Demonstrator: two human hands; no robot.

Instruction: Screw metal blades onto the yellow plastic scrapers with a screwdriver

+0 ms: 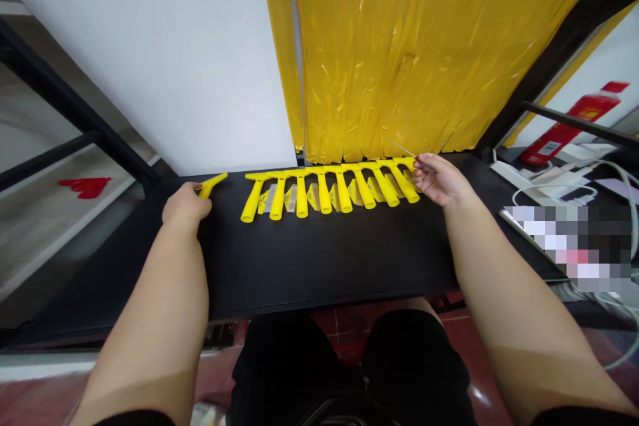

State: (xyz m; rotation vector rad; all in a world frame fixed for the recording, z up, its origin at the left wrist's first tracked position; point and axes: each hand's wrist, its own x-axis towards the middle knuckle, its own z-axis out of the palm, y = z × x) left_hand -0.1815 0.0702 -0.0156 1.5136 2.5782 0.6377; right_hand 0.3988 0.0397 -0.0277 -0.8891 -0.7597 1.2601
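Observation:
My left hand (pixel 187 206) is closed around a yellow plastic tool (pixel 215 181) with a wide head, at the left of the black table (pixel 299 266). Most of its handle is hidden by my fingers. To the right, several more yellow tools (pixel 325 194) with round, hollow-ended handles lie side by side in a row, their heads toward the back. Flat, partly clear pieces (pixel 292 198) show between the handles. At the row's right end, my right hand (pixel 436 180) pinches a thin metal rod (pixel 401 146) that points up and to the left. Its grip is hidden in my fingers.
A yellow plastic sheet (pixel 424 46) and a white panel (pixel 174 46) stand behind the table. At the right are a red bottle (pixel 572 123), white cables (pixel 619 173) and a blurred-out device (pixel 574 239). Black frame bars (pixel 74 100) flank both sides.

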